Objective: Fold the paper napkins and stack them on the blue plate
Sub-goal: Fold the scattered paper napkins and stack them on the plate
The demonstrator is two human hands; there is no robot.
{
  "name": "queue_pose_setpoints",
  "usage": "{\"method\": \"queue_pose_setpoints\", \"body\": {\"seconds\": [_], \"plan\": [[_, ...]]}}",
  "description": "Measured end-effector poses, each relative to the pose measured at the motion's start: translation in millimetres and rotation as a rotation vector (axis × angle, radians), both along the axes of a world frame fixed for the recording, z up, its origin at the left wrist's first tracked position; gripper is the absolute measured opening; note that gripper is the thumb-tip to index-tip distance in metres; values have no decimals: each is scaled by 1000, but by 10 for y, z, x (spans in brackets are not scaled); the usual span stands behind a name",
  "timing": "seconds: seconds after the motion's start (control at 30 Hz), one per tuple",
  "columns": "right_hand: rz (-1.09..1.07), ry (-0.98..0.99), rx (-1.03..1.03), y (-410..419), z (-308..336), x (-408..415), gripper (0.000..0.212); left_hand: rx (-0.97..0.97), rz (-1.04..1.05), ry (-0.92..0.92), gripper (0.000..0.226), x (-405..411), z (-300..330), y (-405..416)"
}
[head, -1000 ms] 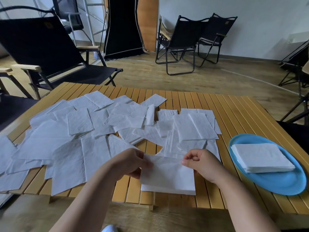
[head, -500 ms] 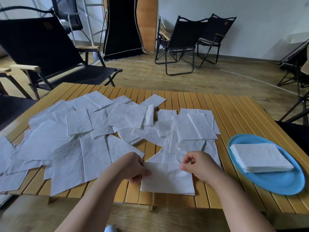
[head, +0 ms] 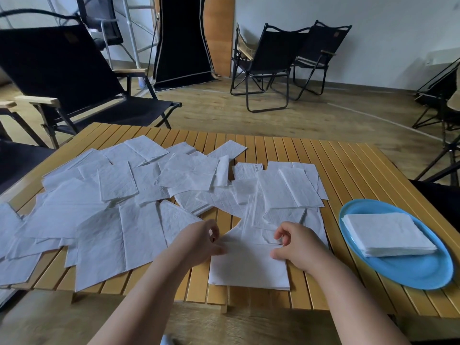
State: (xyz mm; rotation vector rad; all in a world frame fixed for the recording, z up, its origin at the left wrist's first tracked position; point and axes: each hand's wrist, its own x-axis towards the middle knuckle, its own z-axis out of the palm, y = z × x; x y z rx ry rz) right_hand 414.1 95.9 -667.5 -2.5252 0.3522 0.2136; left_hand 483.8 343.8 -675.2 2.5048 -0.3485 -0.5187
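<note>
On the left half of the slatted wooden table a loose spread of unfolded white paper napkins overlaps from the near-left edge out to the far middle, some sheets hanging over the near edge; behind them, on the far left, a black folding chair stands against the table; at the near middle a single napkin lies flat on the slats, folded over on itself, its far edge between the person's hands; the left hand has its fingers curled with thumb and fingertips pinching the napkin's far-left corner; the right hand is likewise curled, thumb and forefinger pinching the far-right corner; further back, past the table, two more black chairs stand on the wooden floor; to the near right the blue plate sits on the table, well apart from the hands, bearing a neat stack of folded napkins toward its far side.
</note>
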Motion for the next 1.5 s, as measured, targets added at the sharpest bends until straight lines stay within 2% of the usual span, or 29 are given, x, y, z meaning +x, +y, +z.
{"method": "queue_pose_setpoints", "body": {"seconds": [0.13,0.2,0.33,0.5,0.57,0.87,1.07,1.2,1.3,1.5], "plan": [[-30,-20,25,-6,-34,26,28,-3,-25,-8,26,5,-22,-6],[-103,-112,41,-15,-48,51,21,-4,-30,-12,25,12,-32,-3],[-226,-350,-63,-59,-77,99,17,-13,1,-74,20,25,-27,-13],[-212,-323,-65,-50,-211,152,46,-110,126,-129,16,46,-27,-33],[-207,-298,-69,-38,-246,170,48,-110,159,-157,15,62,-36,-29],[-234,-316,-72,-90,-300,160,32,-112,202,-148,11,89,-55,-30],[-223,-400,-91,-11,-213,136,10,-132,203,-149,11,76,-55,-29],[-238,-468,77,31,-122,139,9,-210,213,-125,10,76,-47,-35],[-218,-485,293,123,-3,106,6,-362,237,-50,12,81,-42,-46],[-172,-445,842,248,148,44,18,-822,311,339,16,40,82,-86]]}}
